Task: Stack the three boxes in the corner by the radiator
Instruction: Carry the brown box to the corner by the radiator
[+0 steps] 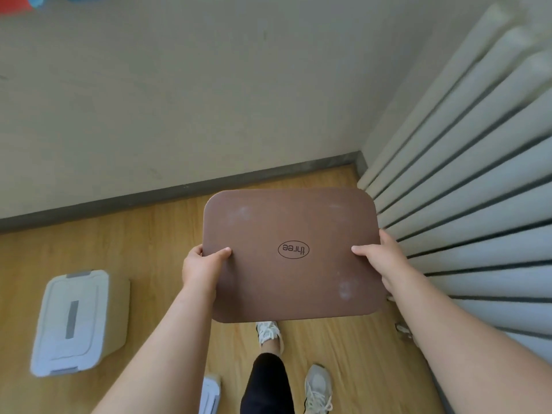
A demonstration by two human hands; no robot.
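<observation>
A brown box [286,222] with rounded corners and an oval "three" mark on its lid is held above the wooden floor, close to the corner beside the radiator [478,180]. My left hand [203,264] grips its left edge, thumb on the lid. On the right edge sits my right hand [382,258], thumb also on top. A white lidded box [77,321] with grey latches stands on the floor at the left. The corner of another white box [210,392] shows at the bottom edge, between my left arm and my leg.
A beige wall with a grey skirting board [179,189] runs behind the corner. My feet in light sneakers [316,386] stand on the wood floor [149,234] under the brown box. Red and blue shapes [18,3] show at the top left.
</observation>
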